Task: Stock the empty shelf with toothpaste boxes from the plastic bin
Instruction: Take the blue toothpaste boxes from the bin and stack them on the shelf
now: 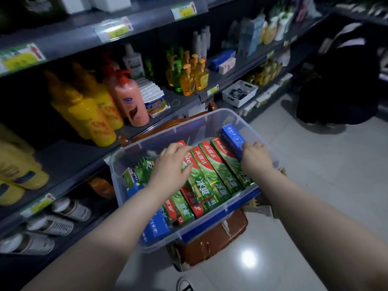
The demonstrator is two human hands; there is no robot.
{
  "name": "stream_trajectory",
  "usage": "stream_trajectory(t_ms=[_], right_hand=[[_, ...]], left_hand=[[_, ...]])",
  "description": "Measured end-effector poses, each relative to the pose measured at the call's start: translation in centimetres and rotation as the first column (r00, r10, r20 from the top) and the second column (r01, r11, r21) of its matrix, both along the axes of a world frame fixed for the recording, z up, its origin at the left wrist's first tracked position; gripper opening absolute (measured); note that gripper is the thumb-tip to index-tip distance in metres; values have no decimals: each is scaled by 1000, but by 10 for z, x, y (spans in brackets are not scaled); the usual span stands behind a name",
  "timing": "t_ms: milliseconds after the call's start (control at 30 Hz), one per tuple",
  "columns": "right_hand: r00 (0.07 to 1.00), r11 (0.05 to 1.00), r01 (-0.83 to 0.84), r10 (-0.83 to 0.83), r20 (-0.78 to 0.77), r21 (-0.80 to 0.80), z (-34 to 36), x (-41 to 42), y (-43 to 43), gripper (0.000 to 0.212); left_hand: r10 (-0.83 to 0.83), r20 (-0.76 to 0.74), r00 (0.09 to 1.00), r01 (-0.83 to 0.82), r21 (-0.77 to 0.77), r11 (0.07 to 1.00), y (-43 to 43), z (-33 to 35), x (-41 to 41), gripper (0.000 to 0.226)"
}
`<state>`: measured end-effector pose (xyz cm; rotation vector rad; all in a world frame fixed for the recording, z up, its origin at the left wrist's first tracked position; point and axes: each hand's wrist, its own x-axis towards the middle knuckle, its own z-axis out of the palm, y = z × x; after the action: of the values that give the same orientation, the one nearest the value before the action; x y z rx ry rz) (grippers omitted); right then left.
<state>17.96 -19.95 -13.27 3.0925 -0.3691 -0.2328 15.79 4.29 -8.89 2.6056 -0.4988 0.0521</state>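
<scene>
A clear plastic bin [190,232] with a blue rim stands on a brown chair and holds several toothpaste boxes, mostly green and red ones [212,175] lying side by side. My left hand [170,166] lies over the leftmost red and green box, fingers curled round its far edge. My right hand [255,157] grips the near end of a blue box [232,138] at the bin's right side. More blue boxes [156,226] lie at the bin's near left corner. The bare dark shelf [69,158] is left of the bin, beside yellow bottles.
Yellow bottles [98,120] and a pink lotion bottle [130,99] stand on the shelf at left. White canisters [50,224] lie on the lowest shelf. A white basket [239,93] sits further along. A person in dark clothes [340,85] crouches at the aisle's far right.
</scene>
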Motion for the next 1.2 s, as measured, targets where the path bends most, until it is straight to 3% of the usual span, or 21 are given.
stream_trajectory(t_ms=[100,200,267,333,433,533,600,667,733,800,867,967,1067,1200], right_hand=[[997,991,73,-72,-16,109,11,-4,2,32],[987,901,117,-153,53,418,34,-7,2,28],[987,678,95,-162,22,729,52,-11,6,26],[997,411,47,-82,-15,910,69,-16,15,26],[994,253,-39,112,11,967,83,-18,36,25],[975,216,-105,215,57,971,86,-15,63,28],[965,229,-127,252,67,965,82,-13,81,30],[956,256,-147,284,71,955,74,-10,98,31],[959,301,-170,269,88,938,68,-7,116,34],[968,392,-212,211,137,895,63,-6,135,44],[949,541,-311,215,229,781,56,-10,153,52],[867,665,-494,425,260,560,36,-18,180,58],[670,597,-726,725,160,341,21,-21,201,59],[322,325,-929,946,-46,178,19,-15,206,67]], left_hand=[[-21,-20,1000,20,-13,1000,4,-4,2,47],[-7,-48,999,3,-76,997,11,-3,7,46],[17,-97,995,-32,-147,989,15,1,13,49],[50,-197,979,-104,-273,956,17,9,17,57],[83,-391,916,-306,-552,776,21,18,22,74],[72,-513,855,-453,-674,583,35,22,22,87],[17,-578,816,-520,-720,459,46,23,17,67],[-4,-586,810,-542,-752,374,56,25,11,29],[23,-549,836,-527,-790,314,70,27,7,19],[143,-479,866,-500,-825,263,90,28,5,24],[337,-397,854,-491,-830,265,113,27,1,28],[513,-314,798,-475,-853,217,140,27,-13,30],[623,-278,731,-464,-872,156,156,30,-33,29],[734,-277,621,-471,-880,67,167,32,-61,35]])
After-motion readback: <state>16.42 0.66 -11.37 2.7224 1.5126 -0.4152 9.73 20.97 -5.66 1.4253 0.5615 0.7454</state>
